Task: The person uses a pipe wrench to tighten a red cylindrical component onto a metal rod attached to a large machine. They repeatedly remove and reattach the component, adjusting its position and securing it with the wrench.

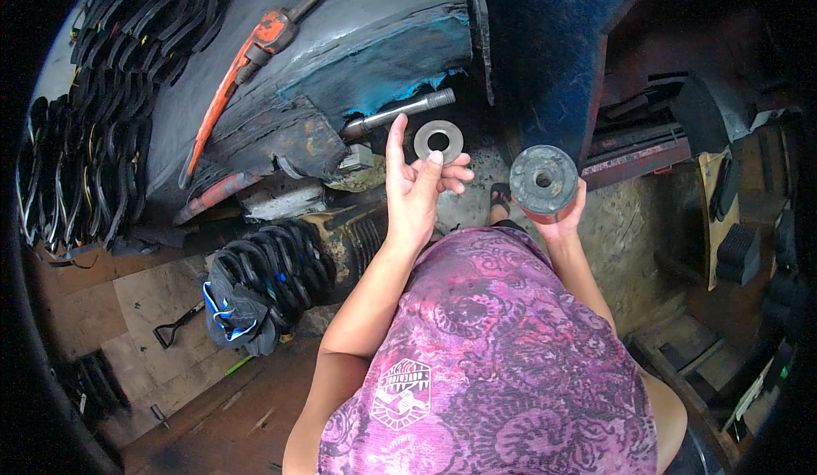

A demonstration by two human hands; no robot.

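Between the thumb and fingers of my left hand (411, 207) is a flat metal washer (454, 136), a ring with a wide round hole. The index finger of that hand points up past the washer's left side. My right hand (565, 222) grips a dark, thick cylinder (528, 187) from below and the right. Its round, worn grey end faces up, with a small hole in the middle, and its side looks reddish. Just beyond my left hand lies a metal rod (423, 105) with a threaded end. An orange pipe wrench (271, 32) rests on the black surface farther left.
Stacks of curved black pieces (94, 156) line the far left. A dark blue panel (545, 24) stands ahead. Below the bench sits a row of black curved parts (277, 262) with a dark cloth (238, 317). Racks with black pieces (739, 254) are at right.
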